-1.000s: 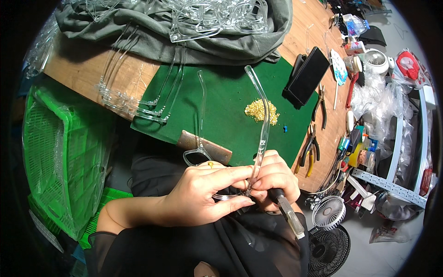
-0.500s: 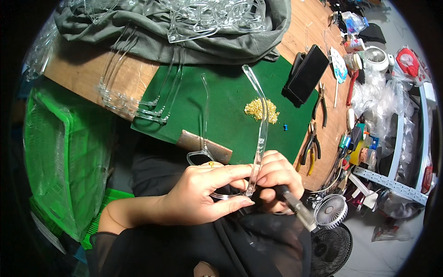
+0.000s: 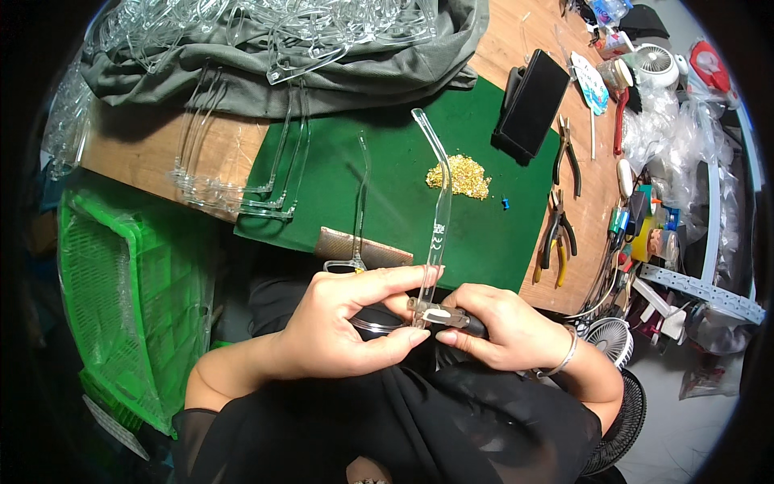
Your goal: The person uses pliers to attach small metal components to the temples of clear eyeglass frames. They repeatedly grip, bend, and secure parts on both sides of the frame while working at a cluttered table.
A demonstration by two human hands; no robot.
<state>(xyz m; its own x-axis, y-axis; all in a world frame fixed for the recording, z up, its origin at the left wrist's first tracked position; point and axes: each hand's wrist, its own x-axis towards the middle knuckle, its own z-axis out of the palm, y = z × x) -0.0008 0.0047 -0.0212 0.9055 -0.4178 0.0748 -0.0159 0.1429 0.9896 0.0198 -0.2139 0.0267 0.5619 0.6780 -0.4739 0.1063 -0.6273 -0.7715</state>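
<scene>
- Head view: the left hand (image 3: 339,335) pinches the clear glasses frame (image 3: 379,319) between thumb and fingers, curled closed around its hinge end, low in front of the near edge of the green mat (image 3: 387,194).
- The right hand (image 3: 492,327) is closed around a dark-handled tool (image 3: 455,319), its tip now laid against the hinge where the clear arm (image 3: 438,218) meets the frame.
- A second ago that tool angled down and away toward the lap; it has since swung up level to the joint, and both hands have shifted a little right. I judge the hinge work is now actually under way.
- The arm stands up from the hands and leans over the mat, its tip just short of the gold heap (image 3: 459,176) on the mat.
- A second clear arm (image 3: 361,202) lies left of it on the mat; pliers (image 3: 556,242) sit off the mat's right edge on the table (image 3: 137,149).
- Hidden: the tool tip and hinge screw are covered by fingers; the frame's lenses are mostly behind the left hand.
- The gold heap's pieces are too small to tell apart.
</scene>
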